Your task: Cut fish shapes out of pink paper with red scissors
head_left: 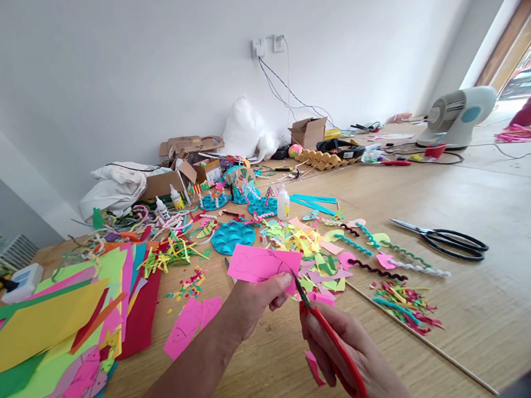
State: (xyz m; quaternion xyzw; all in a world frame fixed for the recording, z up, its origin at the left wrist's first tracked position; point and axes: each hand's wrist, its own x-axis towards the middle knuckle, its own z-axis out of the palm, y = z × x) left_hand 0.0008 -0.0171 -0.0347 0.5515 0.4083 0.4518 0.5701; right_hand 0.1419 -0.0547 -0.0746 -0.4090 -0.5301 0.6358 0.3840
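Note:
My left hand (261, 299) pinches a bright pink sheet of paper (257, 263) between thumb and fingers, with a faint outline drawn on it. In my right hand (340, 342) are red-handled scissors (332, 336). Their blade tips meet the right edge of the sheet, close to my left thumb. Below the scissors lies a small pink scrap (314, 368). On the table left of my left forearm rest more pink pieces (190, 325) with drawn outlines. Yellow and green paper offcuts (304, 239) are heaped behind the held sheet.
Coloured paper sheets (38, 327) are stacked at the left. Black-handled scissors (443, 241) lie at the right, beyond a thin wooden stick (419, 334). A glue bottle (283, 203) stands by blue round trays (232, 236). A white fan (459, 118) is at the far right.

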